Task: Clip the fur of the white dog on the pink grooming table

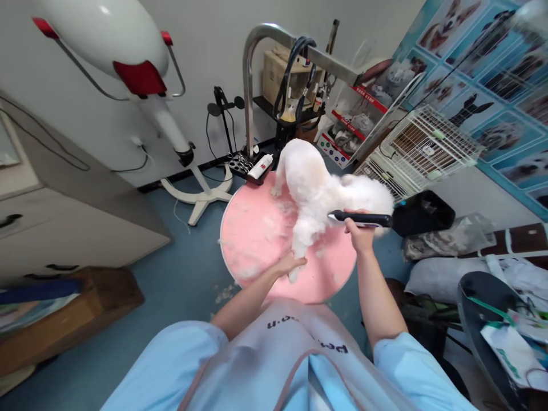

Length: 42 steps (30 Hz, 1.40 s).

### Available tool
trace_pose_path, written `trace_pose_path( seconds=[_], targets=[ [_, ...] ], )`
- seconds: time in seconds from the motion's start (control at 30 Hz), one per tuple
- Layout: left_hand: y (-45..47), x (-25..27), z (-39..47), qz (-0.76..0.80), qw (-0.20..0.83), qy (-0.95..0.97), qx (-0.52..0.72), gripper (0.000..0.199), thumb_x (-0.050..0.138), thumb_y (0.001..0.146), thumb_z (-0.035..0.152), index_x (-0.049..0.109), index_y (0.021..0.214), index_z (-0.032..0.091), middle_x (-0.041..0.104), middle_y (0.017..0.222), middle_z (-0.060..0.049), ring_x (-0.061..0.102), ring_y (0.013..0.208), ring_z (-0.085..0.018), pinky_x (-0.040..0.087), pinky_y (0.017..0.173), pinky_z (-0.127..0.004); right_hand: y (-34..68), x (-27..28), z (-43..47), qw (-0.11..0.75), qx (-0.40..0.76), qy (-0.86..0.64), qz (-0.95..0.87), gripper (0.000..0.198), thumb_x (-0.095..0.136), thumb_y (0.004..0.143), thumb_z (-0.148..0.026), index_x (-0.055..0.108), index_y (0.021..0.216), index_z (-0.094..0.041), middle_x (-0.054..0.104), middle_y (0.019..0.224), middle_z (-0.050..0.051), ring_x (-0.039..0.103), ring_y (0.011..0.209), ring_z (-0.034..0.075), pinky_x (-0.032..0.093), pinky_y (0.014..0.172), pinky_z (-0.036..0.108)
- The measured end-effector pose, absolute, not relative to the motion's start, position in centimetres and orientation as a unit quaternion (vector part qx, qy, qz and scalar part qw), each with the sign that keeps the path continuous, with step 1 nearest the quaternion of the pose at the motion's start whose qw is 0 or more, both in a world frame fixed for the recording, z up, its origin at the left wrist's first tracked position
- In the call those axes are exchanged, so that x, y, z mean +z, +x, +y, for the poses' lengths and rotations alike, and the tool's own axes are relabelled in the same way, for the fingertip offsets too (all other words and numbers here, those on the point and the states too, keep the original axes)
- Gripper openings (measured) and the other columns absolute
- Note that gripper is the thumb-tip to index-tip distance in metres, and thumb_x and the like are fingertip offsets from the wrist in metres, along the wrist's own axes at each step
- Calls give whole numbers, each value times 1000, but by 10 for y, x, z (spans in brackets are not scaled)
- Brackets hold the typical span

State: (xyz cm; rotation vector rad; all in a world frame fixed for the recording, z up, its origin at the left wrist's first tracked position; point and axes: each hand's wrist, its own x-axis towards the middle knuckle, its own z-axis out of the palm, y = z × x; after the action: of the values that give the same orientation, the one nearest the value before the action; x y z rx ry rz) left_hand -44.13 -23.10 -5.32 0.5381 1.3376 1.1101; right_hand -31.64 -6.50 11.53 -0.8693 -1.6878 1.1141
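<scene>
A white dog (pixel 305 171) stands on a round pink grooming table (pixel 257 240), its head towards the right. My left hand (pixel 291 262) is closed round the dog's lower front leg, near the paw. In my right hand (pixel 359 233) is a black hair clipper (pixel 363 219), gripped with the tip pointing left. That tip touches or lies very close to the fur at the dog's chest and shoulder. Loose tufts of white fur lie scattered over the tabletop.
A metal grooming arm (pixel 248 85) with dark straps hanging from it rises behind the table. A tool tray (pixel 242 162) with scissors and a white bottle (pixel 260 166) sits at the table's back edge. A stand dryer (pixel 192 171) is left, wire cages (pixel 428 142) right.
</scene>
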Motion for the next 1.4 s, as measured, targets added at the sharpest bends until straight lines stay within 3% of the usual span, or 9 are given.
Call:
trace_pose_path(
  seconds=[0.1,0.27,0.5,0.7,0.9,1.07,1.13,1.27,1.4],
  targets=[
    [-445,-50,-236,596,605,221,480,25,72,70,24,49,76,18,53,66,4,52,60,-11,40,52,-20,-307,114,-71,445,465,-326,-693,39,79,66,-35,54,94,-24,77,97,6,65,60,15,51,47,26],
    [-445,-41,-242,607,595,232,472,20,69,71,17,50,77,18,53,66,4,51,60,-10,39,54,-21,-297,125,-49,551,387,-339,-657,37,78,70,-37,58,97,-22,75,99,6,71,79,20,56,57,29],
    [-441,-32,-244,627,590,228,456,16,64,73,14,49,77,18,52,66,4,49,60,-10,41,56,-22,-289,92,-63,408,470,-298,-724,34,80,69,-38,61,93,-23,75,100,8,73,93,26,61,82,45],
    [-445,-29,-252,641,583,235,440,14,63,74,17,49,76,17,52,68,2,49,61,-11,39,57,-23,-279,104,-41,557,401,-263,-678,38,82,72,-41,57,95,-24,73,100,5,73,97,25,55,97,50],
    [-446,-29,-255,659,572,235,428,15,61,72,18,49,80,17,51,71,3,46,62,-10,36,57,-23,-283,65,-53,459,443,-273,-720,34,80,73,-39,60,95,-23,74,102,7,72,99,26,55,95,49],
    [-447,-24,-256,665,569,244,418,16,62,71,18,47,79,17,48,70,4,43,63,-10,34,58,-23,-289,59,-66,571,475,-322,-587,36,73,79,-44,52,101,-26,72,108,6,71,102,25,59,80,43],
    [-447,-25,-256,666,574,247,408,16,62,71,18,47,77,18,47,68,4,42,62,-10,34,58,-23,-295,62,-67,550,498,-332,-583,36,73,77,-43,51,100,-25,72,109,7,71,100,24,59,77,39],
    [-447,-32,-257,665,578,251,402,16,63,70,18,49,77,17,48,69,4,41,62,-10,33,58,-23,-301,61,-69,475,555,-342,-591,35,74,72,-39,53,96,-23,74,100,4,70,84,19,55,65,30],
    [-447,-44,-260,660,579,253,407,15,62,70,19,49,75,17,48,69,4,42,63,-10,33,59,-23,-300,60,-72,541,569,-350,-511,32,71,74,-38,52,95,-24,73,97,0,57,55,8,45,52,22]
  ],
)
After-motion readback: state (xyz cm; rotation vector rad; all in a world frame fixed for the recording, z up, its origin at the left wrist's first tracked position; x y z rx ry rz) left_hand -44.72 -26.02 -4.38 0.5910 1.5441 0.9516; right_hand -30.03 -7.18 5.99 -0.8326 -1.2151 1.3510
